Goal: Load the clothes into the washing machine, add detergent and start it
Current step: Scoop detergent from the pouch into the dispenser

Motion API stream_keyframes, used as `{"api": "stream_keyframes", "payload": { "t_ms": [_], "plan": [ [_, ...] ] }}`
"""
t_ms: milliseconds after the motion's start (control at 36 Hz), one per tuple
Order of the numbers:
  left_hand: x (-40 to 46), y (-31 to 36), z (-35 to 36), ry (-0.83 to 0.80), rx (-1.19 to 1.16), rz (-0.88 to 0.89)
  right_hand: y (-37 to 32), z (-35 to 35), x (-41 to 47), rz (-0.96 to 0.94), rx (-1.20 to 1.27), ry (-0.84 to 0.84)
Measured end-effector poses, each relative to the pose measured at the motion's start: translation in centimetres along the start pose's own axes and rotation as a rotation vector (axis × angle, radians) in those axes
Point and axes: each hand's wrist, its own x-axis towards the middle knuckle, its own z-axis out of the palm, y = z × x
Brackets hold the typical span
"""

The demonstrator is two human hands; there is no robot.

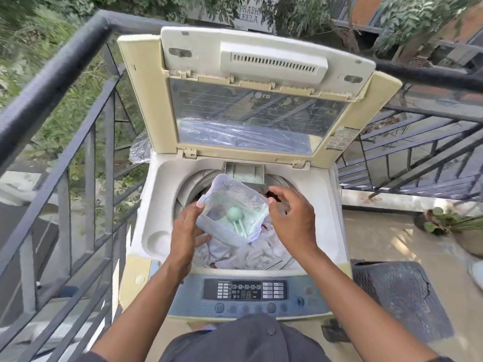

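The top-loading washing machine [156, 205] stands in front of me with its lid [251, 100] raised. White clothes [251, 254] lie in the drum. My left hand [187, 226] grips a translucent detergent bag [230, 202] from its left side, over the drum. A pale green scoop [235, 216] lies in the powder inside the bag. My right hand [292, 215] hovers at the bag's right edge with fingers apart and curled, holding nothing. The detergent drawer [245, 173] at the back of the opening is pulled out with pale powder in it.
The control panel [245, 290] with display and buttons faces me at the front. A black metal railing [65, 142] runs along the left and behind. A dark laundry basket [397, 291] stands on the floor at the right, with a potted plant [444, 220] beyond it.
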Motion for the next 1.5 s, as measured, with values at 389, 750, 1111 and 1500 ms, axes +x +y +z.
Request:
{"api": "stream_keyframes", "payload": {
  "t_ms": [389,750,1111,1500],
  "plan": [
    [-1.9,1.7,6.2,-0.200,0.015,0.115,2.5,-1.7,-3.0,0.569,0.813,-0.056],
    [-5.3,3.2,19.1,-0.388,0.500,0.438,9.5,-12.7,-0.9,0.503,0.904,0.314],
    [-6.1,-1.9,34.4,-0.661,0.522,0.447,19.4,-23.6,-3.2,0.583,0.824,0.513],
    [-6.2,-11.4,51.0,-0.969,0.860,0.257,33.9,-30.3,-6.5,0.873,0.674,0.634]
  ]
}}
